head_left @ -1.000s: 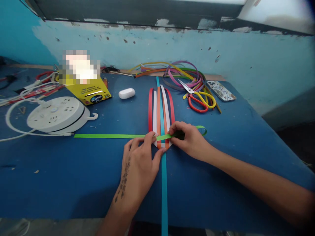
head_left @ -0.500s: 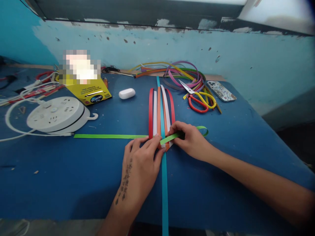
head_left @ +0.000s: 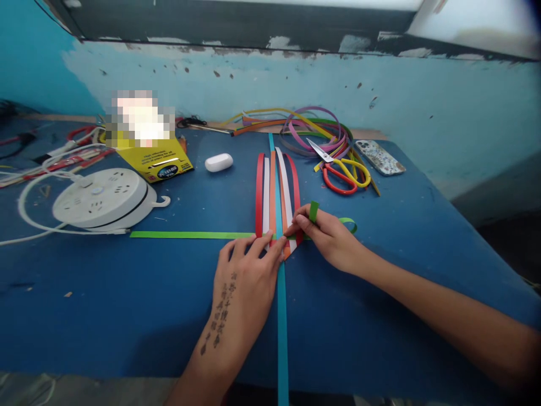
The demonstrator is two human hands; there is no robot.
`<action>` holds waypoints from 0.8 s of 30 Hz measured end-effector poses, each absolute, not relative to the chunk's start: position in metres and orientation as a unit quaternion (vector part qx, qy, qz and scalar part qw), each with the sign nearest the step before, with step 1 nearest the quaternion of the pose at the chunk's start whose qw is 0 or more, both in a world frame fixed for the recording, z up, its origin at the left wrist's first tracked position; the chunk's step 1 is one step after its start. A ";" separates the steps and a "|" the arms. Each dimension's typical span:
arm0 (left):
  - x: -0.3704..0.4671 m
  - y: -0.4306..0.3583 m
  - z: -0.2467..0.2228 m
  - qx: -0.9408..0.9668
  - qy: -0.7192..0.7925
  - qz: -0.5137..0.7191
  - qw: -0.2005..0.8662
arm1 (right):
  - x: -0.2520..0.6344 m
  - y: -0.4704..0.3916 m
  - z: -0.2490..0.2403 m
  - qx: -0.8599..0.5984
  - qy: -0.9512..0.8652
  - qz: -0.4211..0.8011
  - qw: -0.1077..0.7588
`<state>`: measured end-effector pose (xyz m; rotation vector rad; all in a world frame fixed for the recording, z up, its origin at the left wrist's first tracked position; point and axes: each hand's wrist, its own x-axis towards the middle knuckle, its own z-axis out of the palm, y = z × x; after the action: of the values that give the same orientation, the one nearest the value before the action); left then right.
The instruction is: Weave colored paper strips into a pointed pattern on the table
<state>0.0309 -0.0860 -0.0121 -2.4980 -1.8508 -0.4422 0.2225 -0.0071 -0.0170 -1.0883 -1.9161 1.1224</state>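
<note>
Several paper strips are woven together on the table, with a light blue strip (head_left: 283,327) running down through the middle. Red strips (head_left: 259,197), white strips (head_left: 266,192) and orange strips (head_left: 273,192) arch away beyond the weave. My left hand (head_left: 245,270) lies over the near left part of the weave, fingers spread and tips pressing on it. A green strip (head_left: 190,234) crosses from the left, partly hidden by the woven strips. My right hand (head_left: 327,234) pinches this strip's right part; its end sticks up between the fingers, and a loop curls out behind the hand.
Behind the weave are scissors (head_left: 340,172), a phone (head_left: 380,157) and a tangle of coloured strips (head_left: 325,127). A white earbud case (head_left: 218,162), a yellow box (head_left: 158,158) and a round white power strip (head_left: 101,197) with cables stand on the left of the blue table (head_left: 105,304).
The green strip's free end, lying toward the left across the weave before, now points up from my right hand. My right fingertips have shifted slightly. My left fingers are more spread out.
</note>
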 end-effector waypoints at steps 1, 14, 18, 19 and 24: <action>0.032 -0.086 -0.012 -0.796 -0.589 -0.138 0.003 | 0.223 -0.008 -0.017 -0.415 -0.729 0.433 0.330; 0.035 -0.086 -0.009 -0.793 -0.591 -0.145 0.015 | 0.256 0.009 0.002 -0.491 -0.542 0.306 0.609; 0.036 -0.087 -0.006 -0.792 -0.593 -0.144 0.005 | 0.316 0.002 -0.005 -0.549 -0.437 0.252 0.666; 0.036 -0.087 -0.005 -0.792 -0.593 -0.144 0.005 | 0.334 -0.008 -0.009 -0.573 -0.420 0.202 0.674; 0.034 -0.088 -0.007 -0.796 -0.586 -0.151 0.020 | 0.394 -0.084 -0.026 -0.695 -0.368 -0.157 0.598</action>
<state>0.0335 -0.0877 -0.0072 -2.4680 -1.8188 -0.4680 0.3941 -0.0840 -0.0265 -1.6124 -0.8534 -0.3647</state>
